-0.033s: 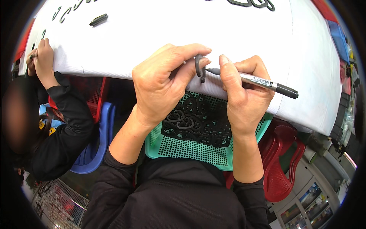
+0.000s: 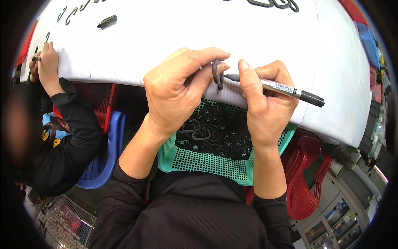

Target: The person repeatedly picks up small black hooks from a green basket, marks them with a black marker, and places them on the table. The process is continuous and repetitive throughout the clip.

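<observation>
Between its thumb and forefinger, my left hand (image 2: 176, 85) pinches a small black curved, hook-like piece (image 2: 215, 71), held just above the table's front edge. My right hand (image 2: 267, 95) is closed round a silver-grey marker pen (image 2: 277, 86) with black ends. The pen's dark tip points left and meets, or nearly meets, the side of the curved piece. Below my hands, a green plastic basket (image 2: 199, 165) holds a heap of similar black curved pieces (image 2: 211, 130). Part of the heap is hidden by my wrists.
On the white table (image 2: 166, 31) lie a black pen cap (image 2: 107, 21) and several black curved pieces (image 2: 273, 3) along the far side. At left a person's hand (image 2: 49, 66) works at the table. A blue chair (image 2: 101, 174) and dark red stools (image 2: 304, 182) flank me.
</observation>
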Demonstrator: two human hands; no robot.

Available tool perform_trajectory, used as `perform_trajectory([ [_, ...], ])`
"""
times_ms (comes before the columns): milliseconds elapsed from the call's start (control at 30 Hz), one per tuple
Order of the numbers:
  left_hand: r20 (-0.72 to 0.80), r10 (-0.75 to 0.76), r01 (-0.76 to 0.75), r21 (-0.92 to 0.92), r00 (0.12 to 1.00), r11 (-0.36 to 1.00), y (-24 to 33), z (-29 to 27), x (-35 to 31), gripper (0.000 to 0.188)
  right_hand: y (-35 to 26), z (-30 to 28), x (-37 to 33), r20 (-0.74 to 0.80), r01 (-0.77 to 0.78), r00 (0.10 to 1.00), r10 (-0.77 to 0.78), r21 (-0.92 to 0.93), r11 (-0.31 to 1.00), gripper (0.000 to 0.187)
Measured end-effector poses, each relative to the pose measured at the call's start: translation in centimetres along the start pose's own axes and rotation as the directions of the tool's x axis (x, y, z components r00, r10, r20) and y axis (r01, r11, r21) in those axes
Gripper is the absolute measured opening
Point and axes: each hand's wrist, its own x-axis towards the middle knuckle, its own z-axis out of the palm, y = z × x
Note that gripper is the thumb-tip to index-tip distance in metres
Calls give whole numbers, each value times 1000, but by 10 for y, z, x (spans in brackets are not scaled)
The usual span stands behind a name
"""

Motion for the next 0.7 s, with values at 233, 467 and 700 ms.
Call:
perform_trajectory([
  [233,1,38,-38,33,999,999,-3,-1,0,21,1,-13,-3,-102,36,994,-31,47,998,22],
  [467,-65,78,-71,102,995,992,3,8,4,27,1,-21,-4,-259,205,947,-190,28,978,19],
  [700,-68,222,-211,142,973,967,-3,10,6,32,4,-14,-9,-167,134,977,-132,-1,991,20],
])
